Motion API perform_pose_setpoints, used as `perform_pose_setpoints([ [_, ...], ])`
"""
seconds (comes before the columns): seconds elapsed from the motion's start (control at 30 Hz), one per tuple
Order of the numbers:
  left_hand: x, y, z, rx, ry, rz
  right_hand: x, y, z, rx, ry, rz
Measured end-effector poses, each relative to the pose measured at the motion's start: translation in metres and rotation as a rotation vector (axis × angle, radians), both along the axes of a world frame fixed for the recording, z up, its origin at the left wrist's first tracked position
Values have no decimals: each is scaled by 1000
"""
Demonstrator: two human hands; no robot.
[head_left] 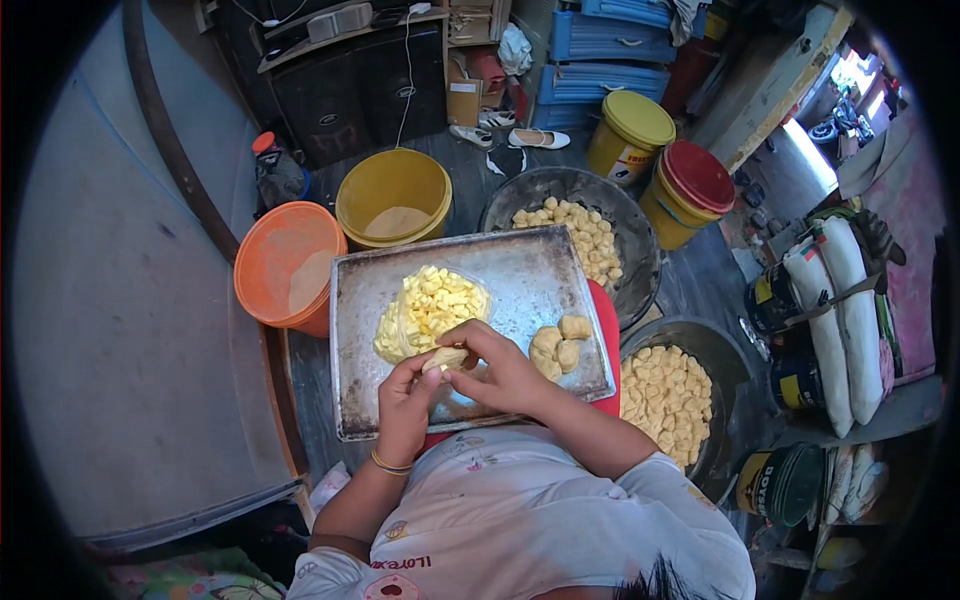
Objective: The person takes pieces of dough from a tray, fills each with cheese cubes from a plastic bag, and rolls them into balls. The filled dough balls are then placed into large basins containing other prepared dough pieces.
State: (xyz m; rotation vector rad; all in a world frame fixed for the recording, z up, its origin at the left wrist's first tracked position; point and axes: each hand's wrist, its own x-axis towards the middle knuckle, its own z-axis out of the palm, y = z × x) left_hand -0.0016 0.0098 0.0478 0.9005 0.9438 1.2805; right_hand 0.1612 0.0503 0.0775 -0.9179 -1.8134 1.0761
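Over the front of a worn metal tray (523,287), my left hand (408,400) and my right hand (500,370) pinch one small piece of pale dough (447,359) between their fingertips. Just beyond my fingers, pale yellow cubes (438,300) lie heaped on clear plastic; their exact kind does not show. A few lumps of dough (546,350) rest at the tray's right side, beside my right forearm. Bands circle my left wrist.
An orange bucket (262,268) and a yellow bucket (432,222), both with powder inside, stand beyond the tray. Dark basins of dough balls (590,240) (668,395) flank its right. Lidded buckets (632,124) (697,177) stand farther back. A grey panel (150,280) rises at left.
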Motion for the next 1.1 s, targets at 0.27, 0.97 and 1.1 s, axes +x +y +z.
perform_pose_setpoints([
  [0.27,8,-1,-14,29,290,-125,10,9,-25,33,-64,-124],
  [0.97,13,19,-3,59,-26,-203,46,11,-15,-44,123,-162],
  [1.1,10,15,-22,30,84,-301,79,24,15,378,-190,-637],
])
